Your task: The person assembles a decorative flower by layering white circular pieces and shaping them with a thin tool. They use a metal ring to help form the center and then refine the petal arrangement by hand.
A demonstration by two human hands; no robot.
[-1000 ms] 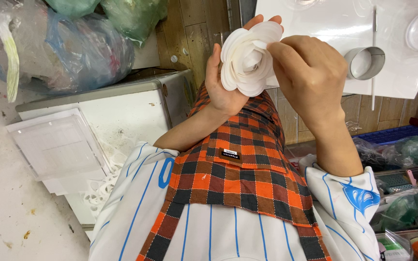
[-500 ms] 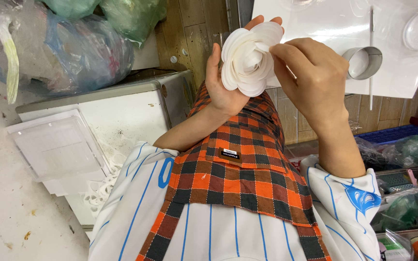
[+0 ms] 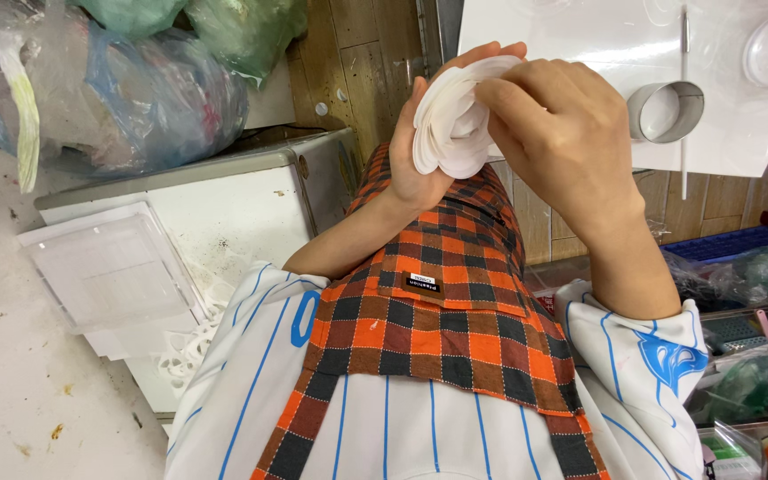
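A white metal cabinet [image 3: 224, 213] is standing at the left of the scene, with a clear plastic lid [image 3: 108, 267] lying just beside it on the speckled white floor [image 3: 11, 400]. Behind the cabinet, bulging plastic bags [image 3: 117, 89] are piling up, and wooden plank walling [image 3: 357, 62] is running past its far corner. Well to the right of the cabinet, a white table [image 3: 580, 36] is catching bright light, a blue crate [image 3: 731, 242] sitting beneath it.

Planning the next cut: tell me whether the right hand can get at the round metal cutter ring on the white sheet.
Probably yes: the round metal cutter ring lies uncovered on the white sheet beside the right hand, but that hand is pinching the white paper flower.
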